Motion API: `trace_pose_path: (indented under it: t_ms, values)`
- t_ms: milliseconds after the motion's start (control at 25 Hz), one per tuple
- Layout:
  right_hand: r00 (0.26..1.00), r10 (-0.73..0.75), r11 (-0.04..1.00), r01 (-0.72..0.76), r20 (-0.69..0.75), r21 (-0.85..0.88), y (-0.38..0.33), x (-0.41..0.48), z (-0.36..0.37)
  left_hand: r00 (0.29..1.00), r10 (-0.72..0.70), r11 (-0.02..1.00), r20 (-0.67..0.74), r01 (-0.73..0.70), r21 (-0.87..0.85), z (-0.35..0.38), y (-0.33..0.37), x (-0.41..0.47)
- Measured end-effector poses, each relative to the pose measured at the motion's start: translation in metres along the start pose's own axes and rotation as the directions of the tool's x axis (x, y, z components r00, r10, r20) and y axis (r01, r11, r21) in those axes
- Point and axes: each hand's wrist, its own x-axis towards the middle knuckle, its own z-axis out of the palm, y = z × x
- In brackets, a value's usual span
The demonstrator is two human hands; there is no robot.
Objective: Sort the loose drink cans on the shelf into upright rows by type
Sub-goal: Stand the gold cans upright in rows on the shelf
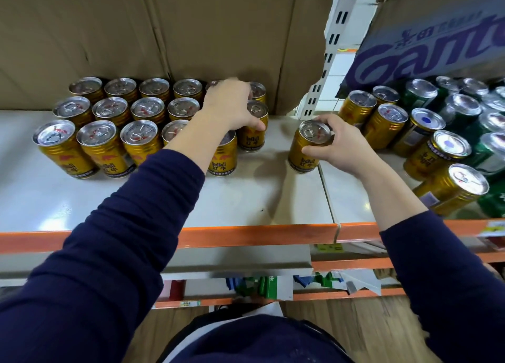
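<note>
Gold rows (109, 111) stand upright along the shelf's (246, 198) back left, the left hand (232, 105) curled round their end can (252, 140), while the right hand (341, 146) grips a lone can (304, 152) mid-shelf, which probably needs sliding left into line.

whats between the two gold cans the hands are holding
Nothing: the head view shows only bare pale shelf board between the lone gold metal can in the right hand and the row-end gold can in the left hand.
</note>
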Motion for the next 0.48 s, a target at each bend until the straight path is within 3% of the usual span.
trace_pose_path:
  t_ms: [80, 240, 280, 360, 480]
  values:
    - [1.000, -0.009, 1.000, 0.009, -0.011, -0.008, -0.001, -0.004, 0.001, 0.996, 0.030, 0.999, -0.078, -0.029, 0.016, 0.002, 0.003, -0.015]
    - [0.997, -0.053, 0.998, 0.051, -0.054, -0.028, -0.007, -0.007, 0.005, 0.904, 0.178, 0.928, -0.388, -0.286, -0.240, 0.018, 0.010, -0.070]
    - [0.997, -0.055, 0.998, 0.054, -0.057, -0.028, -0.011, -0.008, 0.007, 0.889, 0.213, 0.898, -0.405, -0.342, -0.278, 0.025, 0.011, -0.086]
    - [0.996, -0.066, 0.997, 0.064, -0.060, -0.036, -0.018, -0.008, 0.011, 0.916, 0.277, 0.867, -0.290, -0.369, -0.336, 0.045, 0.008, -0.110]
    - [0.995, -0.097, 0.995, 0.096, -0.039, -0.031, -0.033, -0.009, 0.021, 0.960, 0.262, 0.886, -0.101, -0.281, -0.370, 0.072, -0.007, -0.128]
